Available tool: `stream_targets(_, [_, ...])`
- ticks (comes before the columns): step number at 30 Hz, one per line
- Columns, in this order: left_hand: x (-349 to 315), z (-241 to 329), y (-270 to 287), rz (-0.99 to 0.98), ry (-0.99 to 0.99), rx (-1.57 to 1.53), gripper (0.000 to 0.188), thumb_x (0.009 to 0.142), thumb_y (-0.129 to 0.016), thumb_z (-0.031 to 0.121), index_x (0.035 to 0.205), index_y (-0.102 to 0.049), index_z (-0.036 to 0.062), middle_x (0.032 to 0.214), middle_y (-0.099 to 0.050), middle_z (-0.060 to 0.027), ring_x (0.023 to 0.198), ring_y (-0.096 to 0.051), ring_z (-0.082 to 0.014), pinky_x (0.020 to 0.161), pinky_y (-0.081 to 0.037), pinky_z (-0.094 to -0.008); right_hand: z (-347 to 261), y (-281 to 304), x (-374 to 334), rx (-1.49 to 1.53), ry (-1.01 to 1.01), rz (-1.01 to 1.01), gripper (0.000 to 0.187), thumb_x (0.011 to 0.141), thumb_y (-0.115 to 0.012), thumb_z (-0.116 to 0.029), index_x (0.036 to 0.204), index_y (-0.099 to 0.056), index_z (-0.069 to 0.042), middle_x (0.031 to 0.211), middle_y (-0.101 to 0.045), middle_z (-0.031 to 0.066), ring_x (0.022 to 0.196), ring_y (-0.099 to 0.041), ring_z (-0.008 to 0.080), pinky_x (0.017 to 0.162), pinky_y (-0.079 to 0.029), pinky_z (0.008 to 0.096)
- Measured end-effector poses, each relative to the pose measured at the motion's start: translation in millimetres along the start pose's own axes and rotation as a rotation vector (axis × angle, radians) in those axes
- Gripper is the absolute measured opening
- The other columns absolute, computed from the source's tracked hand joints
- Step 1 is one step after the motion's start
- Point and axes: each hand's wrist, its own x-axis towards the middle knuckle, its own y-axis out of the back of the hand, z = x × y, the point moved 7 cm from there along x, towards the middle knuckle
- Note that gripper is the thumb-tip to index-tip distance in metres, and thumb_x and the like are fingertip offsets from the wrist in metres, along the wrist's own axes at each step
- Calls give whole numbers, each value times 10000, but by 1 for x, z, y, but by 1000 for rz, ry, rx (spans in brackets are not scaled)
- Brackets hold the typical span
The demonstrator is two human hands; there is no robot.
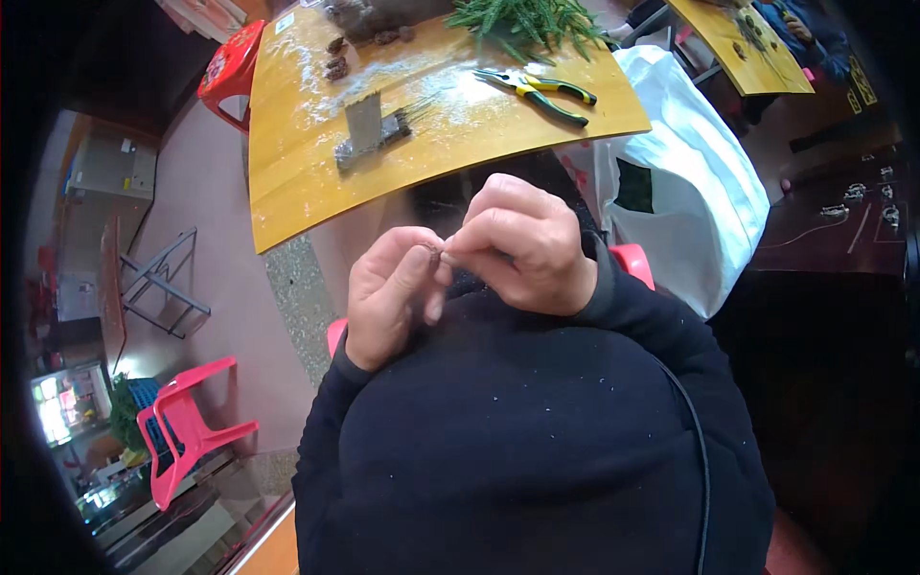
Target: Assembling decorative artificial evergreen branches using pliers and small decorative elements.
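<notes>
In front of my chest, just off the table's near edge, my left hand (pixel 388 292) pinches a small brown pine cone (pixel 434 252) between thumb and fingers. Most of the cone is hidden by the fingertips. My right hand (pixel 522 247) is closed, its thumb and index finger pressed together right at the cone's side. Whatever those fingertips grip is too small to make out. Beyond my hands, pliers (pixel 537 94) with yellow and black handles lie on the wooden table (pixel 450 153), jaws pointing left. A bundle of thin wires (pixel 395 125) lies near a grey card (pixel 364 123).
Several brown cones (pixel 336 67) and green needle sprigs (pixel 525 24) lie on the table's far side, amid white powder. A white bag (pixel 685 182) hangs at the table's right. A pink chair (pixel 192 431) and red stool (pixel 230 77) stand left. A person sits at another table (pixel 743 48).
</notes>
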Motion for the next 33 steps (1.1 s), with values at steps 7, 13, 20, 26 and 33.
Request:
stream_targets(7, [-2,-27,20,20,62,-118,189,946,-482,165,1046,-553,21,758,-561,-53,504,-461,-66,434,-356,-159,14,-21,-26,2,54,-18,185,628,-750,15,746,-613,-24,705,-544,77,591,-537,193,504,-423,272])
stream_targets(13, [-14,-40,64,63,1,-39,195,942,-506,176,1052,-546,21,735,-568,-45,500,-470,-59,447,-362,-158,25,-59,-44,-29,-29,-74,188,644,-746,39,772,-621,-18,712,-558,64,612,-549,167,530,-436,250])
stream_targets(20, [-19,-39,81,114,-65,60,201,940,-514,181,1068,-516,26,766,-595,-66,513,-489,-63,457,-377,-159,36,-72,-53,24,-287,-38,200,681,-751,-25,851,-647,-23,823,-580,89,720,-569,180,598,-459,251])
stream_targets(26, [-17,-45,73,111,-86,87,198,933,-525,177,1068,-504,33,772,-599,-72,517,-496,-67,460,-387,-162,21,-70,-52,-290,137,-59,266,647,-760,-57,893,-661,-39,843,-577,79,732,-565,195,612,-474,270])
stream_targets(33, [-9,-62,68,58,-39,101,168,927,-530,151,1048,-510,37,770,-595,-76,520,-494,-74,461,-400,-170,27,-62,-68,-393,249,-120,209,619,-741,-32,815,-669,-39,709,-542,53,645,-541,193,551,-452,272])
